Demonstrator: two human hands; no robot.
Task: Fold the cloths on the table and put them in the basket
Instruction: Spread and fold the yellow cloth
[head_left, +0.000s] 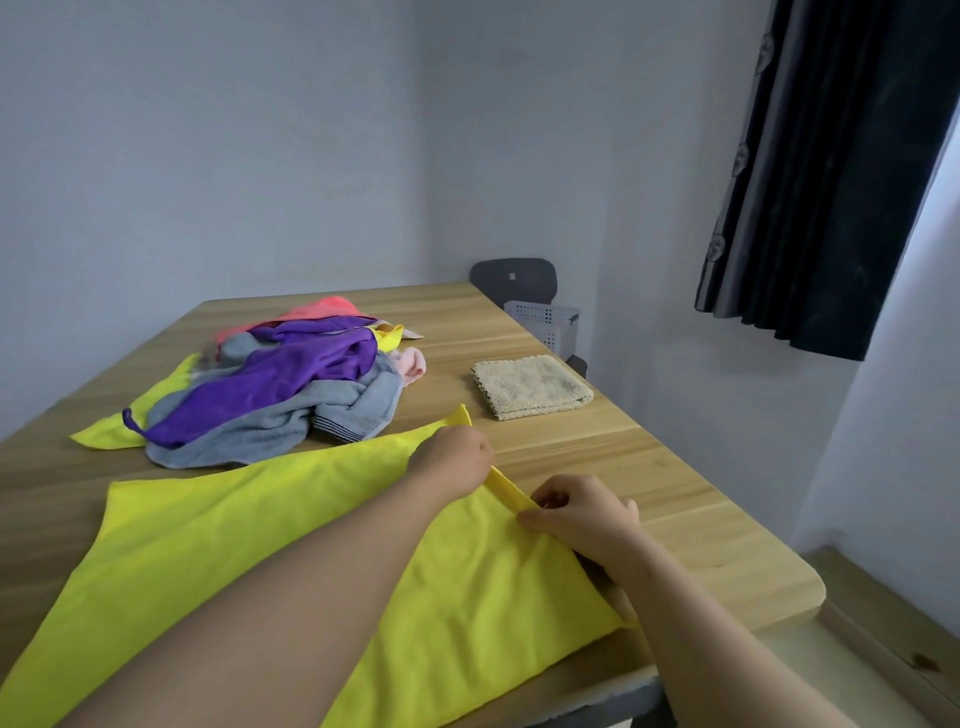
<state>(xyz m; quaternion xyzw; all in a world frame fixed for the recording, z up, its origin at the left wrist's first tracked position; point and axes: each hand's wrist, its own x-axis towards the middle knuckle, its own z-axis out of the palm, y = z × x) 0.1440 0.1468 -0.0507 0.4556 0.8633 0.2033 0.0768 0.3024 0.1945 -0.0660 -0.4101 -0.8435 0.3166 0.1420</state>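
A large yellow cloth lies spread over the near part of the wooden table. My left hand grips its right edge near the far corner. My right hand pinches the same edge a little nearer, where the fabric is rolled into a small fold. Behind the cloth sits a heap of unfolded cloths: purple, grey, coral, pink and another yellow one. A folded beige cloth rests near the table's right edge. The grey perforated basket stands beyond the far right edge of the table.
A dark chair back shows behind the basket. A dark curtain hangs at the upper right. A wooden ledge runs along the wall at the lower right. Grey walls enclose the far corner.
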